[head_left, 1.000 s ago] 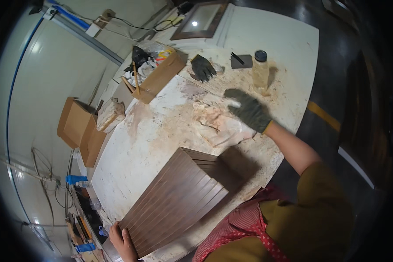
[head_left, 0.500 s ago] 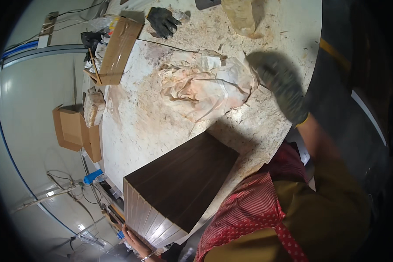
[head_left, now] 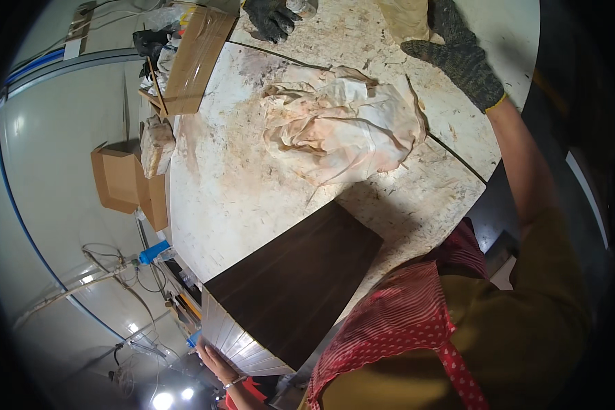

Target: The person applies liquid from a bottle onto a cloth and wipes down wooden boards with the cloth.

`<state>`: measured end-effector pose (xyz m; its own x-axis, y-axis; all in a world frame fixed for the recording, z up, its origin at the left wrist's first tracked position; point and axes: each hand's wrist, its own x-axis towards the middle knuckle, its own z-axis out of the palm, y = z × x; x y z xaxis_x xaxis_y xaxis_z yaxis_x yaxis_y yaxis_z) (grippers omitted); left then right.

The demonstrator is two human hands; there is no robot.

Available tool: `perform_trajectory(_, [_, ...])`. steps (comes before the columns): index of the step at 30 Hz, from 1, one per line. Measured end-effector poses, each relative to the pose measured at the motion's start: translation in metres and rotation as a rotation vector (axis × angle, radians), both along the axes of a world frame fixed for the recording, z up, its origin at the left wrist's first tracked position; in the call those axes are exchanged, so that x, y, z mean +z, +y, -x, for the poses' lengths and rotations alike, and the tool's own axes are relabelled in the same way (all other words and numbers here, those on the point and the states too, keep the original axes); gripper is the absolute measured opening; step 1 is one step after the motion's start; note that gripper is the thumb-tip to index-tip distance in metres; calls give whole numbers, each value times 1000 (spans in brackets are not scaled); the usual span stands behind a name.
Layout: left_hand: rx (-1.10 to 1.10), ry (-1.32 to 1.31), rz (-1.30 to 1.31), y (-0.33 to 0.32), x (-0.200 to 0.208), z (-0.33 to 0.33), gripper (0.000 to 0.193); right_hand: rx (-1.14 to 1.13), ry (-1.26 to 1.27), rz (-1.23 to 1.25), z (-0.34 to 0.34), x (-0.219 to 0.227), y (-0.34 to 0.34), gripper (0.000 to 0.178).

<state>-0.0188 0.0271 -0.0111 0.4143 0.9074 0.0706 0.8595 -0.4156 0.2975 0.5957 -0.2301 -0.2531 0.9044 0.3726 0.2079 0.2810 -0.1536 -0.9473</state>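
Two hands are seen: the gloved right hand [head_left: 458, 58], fingers spread, grasping nothing, beside the crumpled cloth [head_left: 342, 123]; the bare left hand [head_left: 215, 359] steadies the dark panel [head_left: 294, 287].

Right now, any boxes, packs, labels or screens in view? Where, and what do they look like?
Open cardboard box: on the floor left of the table, brown, flaps up.
Flat cardboard tray: top left of the table, brown, long, shiny tape over it, dark items at its far end.
Pale bag: at the table's left edge, whitish, lumpy.
No screens; no labels clear enough to tell.
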Motion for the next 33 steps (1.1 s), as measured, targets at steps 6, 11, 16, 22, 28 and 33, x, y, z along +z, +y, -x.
perform_trajectory(6, [15, 41, -42, -2, 0, -4, 59, 89, -178, 32, -22, 0, 19, 95])
perform_trajectory(11, [45, 11, -103, 1, -5, 3, 55, 136, -16, 8, -42, -14, 32, 80])
perform_trajectory(16, [-14, 47, -86, 0, -5, -4, 50, 48, -317, 404, -27, -6, 29, 58])
perform_trajectory(22, [-7, 12, -57, -13, 0, -20, 44, 718, -495, 832, 17, 70, 16, 63])
perform_trajectory(28, [-18, 14, -123, -13, -2, -21, 39, 893, -781, 1184, 39, 105, 47, 49])
perform_trajectory(33, [-29, 47, -130, -17, 0, -33, 36, 923, -923, 1221, 36, 128, 55, 52])
